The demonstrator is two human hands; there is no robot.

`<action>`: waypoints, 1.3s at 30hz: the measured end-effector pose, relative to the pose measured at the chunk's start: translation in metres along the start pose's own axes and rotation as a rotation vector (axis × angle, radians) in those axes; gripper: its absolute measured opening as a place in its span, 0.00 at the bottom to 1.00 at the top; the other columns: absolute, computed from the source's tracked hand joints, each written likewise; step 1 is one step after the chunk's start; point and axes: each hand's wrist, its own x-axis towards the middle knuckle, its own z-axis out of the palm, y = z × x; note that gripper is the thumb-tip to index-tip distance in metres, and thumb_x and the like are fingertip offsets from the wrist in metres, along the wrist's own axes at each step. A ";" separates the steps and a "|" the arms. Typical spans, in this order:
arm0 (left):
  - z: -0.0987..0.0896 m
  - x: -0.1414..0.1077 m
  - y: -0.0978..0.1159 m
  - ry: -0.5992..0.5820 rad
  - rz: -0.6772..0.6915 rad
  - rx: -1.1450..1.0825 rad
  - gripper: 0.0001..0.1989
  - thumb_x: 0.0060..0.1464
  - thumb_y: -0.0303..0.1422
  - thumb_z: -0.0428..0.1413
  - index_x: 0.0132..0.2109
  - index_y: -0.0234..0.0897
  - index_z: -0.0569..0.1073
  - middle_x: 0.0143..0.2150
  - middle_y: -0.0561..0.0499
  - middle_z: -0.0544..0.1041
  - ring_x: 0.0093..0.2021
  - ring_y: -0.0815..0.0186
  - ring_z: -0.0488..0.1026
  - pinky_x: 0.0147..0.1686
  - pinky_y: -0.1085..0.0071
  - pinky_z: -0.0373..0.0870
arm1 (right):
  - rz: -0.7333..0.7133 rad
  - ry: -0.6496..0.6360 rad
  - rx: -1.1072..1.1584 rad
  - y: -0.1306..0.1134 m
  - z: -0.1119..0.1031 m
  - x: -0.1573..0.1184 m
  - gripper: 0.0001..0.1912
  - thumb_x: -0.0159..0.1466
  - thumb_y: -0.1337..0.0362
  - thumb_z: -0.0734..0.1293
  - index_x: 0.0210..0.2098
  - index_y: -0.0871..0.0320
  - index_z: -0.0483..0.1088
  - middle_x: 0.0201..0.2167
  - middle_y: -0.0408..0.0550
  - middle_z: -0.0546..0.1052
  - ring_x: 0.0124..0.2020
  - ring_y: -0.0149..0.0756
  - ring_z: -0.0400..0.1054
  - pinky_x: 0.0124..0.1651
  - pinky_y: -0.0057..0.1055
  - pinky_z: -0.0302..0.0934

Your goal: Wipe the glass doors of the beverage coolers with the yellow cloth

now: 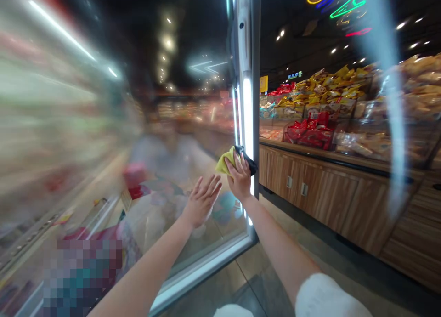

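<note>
A glass door (193, 147) with a lit metal frame (247, 110) stands in front of me. My right hand (240, 174) presses a yellow and dark cloth (225, 161) against the frame's lit edge, fingers over the cloth. Lower and to the left, my left hand (203, 200) is spread open at the glass, with nothing in it. The pane shows a blurred reflection. Whether the left palm touches the glass is hard to tell.
Blurred shelves (51, 124) fill the left side. On the right, wooden cabinets (320, 188) carry bins of yellow packets (320, 89) and red packets (310, 131). Tiled floor (275, 234) shows below the door, and neon signs (347, 5) glow above.
</note>
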 end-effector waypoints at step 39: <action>-0.063 -0.123 -0.050 -0.016 -0.201 0.056 0.40 0.60 0.27 0.51 0.76 0.42 0.48 0.77 0.48 0.52 0.77 0.58 0.40 0.75 0.50 0.36 | 0.310 0.066 -0.034 -0.057 0.037 -0.016 0.28 0.73 0.61 0.55 0.72 0.52 0.57 0.75 0.56 0.52 0.76 0.52 0.40 0.70 0.61 0.49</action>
